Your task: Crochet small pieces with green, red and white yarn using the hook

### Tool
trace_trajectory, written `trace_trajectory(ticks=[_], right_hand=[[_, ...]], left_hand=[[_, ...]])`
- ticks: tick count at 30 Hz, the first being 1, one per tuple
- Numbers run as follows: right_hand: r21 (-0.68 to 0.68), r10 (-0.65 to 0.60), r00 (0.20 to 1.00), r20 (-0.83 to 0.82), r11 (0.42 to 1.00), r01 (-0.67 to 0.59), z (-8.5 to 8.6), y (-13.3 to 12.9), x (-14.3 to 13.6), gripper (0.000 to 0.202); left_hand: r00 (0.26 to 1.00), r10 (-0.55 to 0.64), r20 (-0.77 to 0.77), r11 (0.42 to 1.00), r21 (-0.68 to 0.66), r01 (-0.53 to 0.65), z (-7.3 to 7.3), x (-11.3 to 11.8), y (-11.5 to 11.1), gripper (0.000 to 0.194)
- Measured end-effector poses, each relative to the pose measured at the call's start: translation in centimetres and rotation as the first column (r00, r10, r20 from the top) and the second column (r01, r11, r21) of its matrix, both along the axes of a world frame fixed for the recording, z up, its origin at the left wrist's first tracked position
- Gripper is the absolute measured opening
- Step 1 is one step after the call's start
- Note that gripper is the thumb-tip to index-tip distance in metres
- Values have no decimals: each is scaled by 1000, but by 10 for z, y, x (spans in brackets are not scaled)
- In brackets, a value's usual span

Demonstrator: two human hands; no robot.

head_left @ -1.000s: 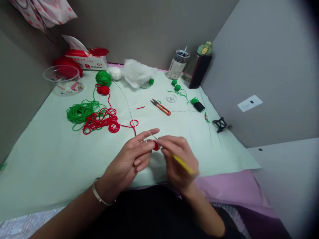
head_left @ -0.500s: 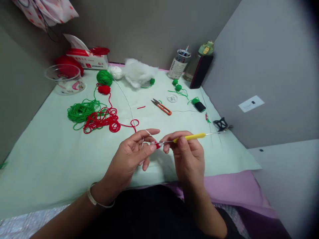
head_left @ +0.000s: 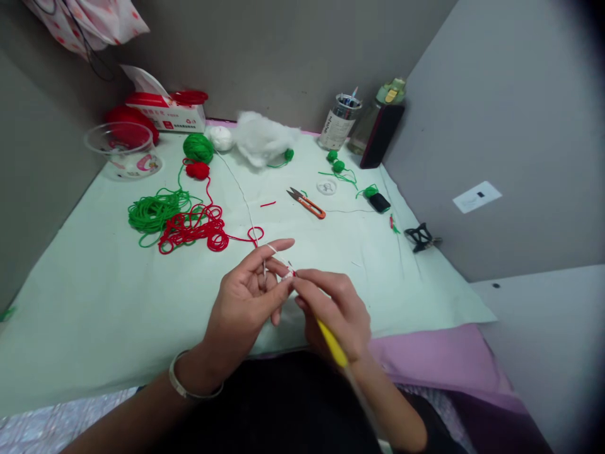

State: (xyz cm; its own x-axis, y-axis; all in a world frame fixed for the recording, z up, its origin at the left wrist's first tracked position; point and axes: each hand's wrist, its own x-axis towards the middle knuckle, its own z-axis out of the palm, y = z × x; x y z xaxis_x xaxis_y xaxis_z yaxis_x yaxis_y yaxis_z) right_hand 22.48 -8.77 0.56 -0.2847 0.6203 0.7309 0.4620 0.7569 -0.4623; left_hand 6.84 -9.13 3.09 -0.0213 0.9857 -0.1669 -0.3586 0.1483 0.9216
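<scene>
My left hand pinches a small red and white crochet piece between thumb and fingers. White yarn loops over its raised index finger and runs back to a white yarn ball. My right hand is closed round a crochet hook with a yellow handle, which slants down toward my body. The hook's tip shows just above the crochet piece. The fingertips of both hands meet at the piece and hide most of it.
Green yarn and tangled red yarn lie on the left. Orange thread snips rest mid-table. White stuffing, a pen can and a bottle stand along the back. A black butterfly-shaped clip lies right.
My right hand has turned, swinging the yellow handle from pointing right to pointing down toward me. It has moved closer to my left hand, whose index finger has shifted slightly left.
</scene>
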Motion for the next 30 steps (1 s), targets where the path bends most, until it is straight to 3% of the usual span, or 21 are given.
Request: trace_trajectory(ticks=[2, 4, 9, 13, 16, 19, 21, 23, 26, 30], right_hand=[[-22, -71, 997, -18, 997, 70, -3, -1, -3, 42], [-54, -71, 991, -116, 996, 65, -2, 0, -5, 42], [-257, 26, 902, -430, 955, -150, 9, 9, -5, 27], [-339, -9, 801, -599, 909, -243, 15, 14, -2, 21], [-308, 12, 875, -485, 934, -183, 15, 12, -1, 20], [-176, -2, 970, -242, 984, -42, 11, 5, -2, 29], [-70, -62, 993, -96, 996, 55, 6, 0, -2, 39], [-27, -76, 996, -39, 997, 75, 4, -2, -1, 44], [-140, -28, 976, -215, 990, -3, 7, 2, 0, 34], [-345, -60, 791, -609, 918, -196, 13, 12, -3, 20]], left_hand=[[998, -29, 57, 1000, -7, 29, 0, 1, 0, 49], [987, -66, 148, 997, -39, 72, 1, 0, 1, 51], [912, -141, 384, 962, -166, 219, 7, -10, 8, 45], [918, -168, 358, 960, -154, 236, 8, -14, 10, 48], [966, -107, 236, 986, -96, 132, 4, -9, 7, 53], [984, -53, 172, 998, -34, 60, 2, -3, 5, 59], [969, -76, 234, 993, -70, 95, 2, -2, 5, 59], [932, -121, 341, 974, -142, 178, 3, -4, 7, 53], [892, -134, 432, 954, -187, 234, 4, -9, 10, 40], [924, -112, 366, 979, -120, 166, 5, -11, 10, 34]])
